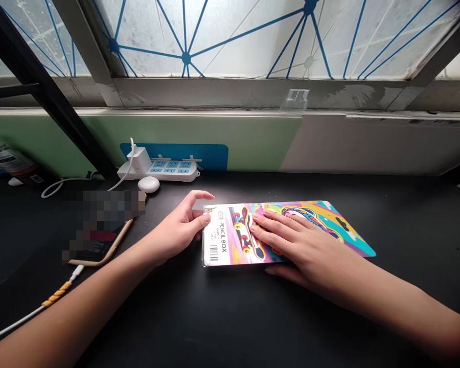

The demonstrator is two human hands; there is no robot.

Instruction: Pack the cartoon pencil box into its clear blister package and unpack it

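A colourful pencil box (329, 220) in clear wrapping lies flat on the black desk (230, 317), its white label end towards the left. My right hand (295, 243) rests flat on top of it, fingers stretched out and pressing down. At the box's left end, my left hand (180, 230) has its fingers curled against the wrapper's edge, the thumb and fingertips touching it.
A phone (99, 245) with a charging cable (42, 306) lies at the left. At the back left, a white power strip (164, 169) with a plug, a small white earbud case (148, 184) and a bottle (7, 161) sit under the window wall.
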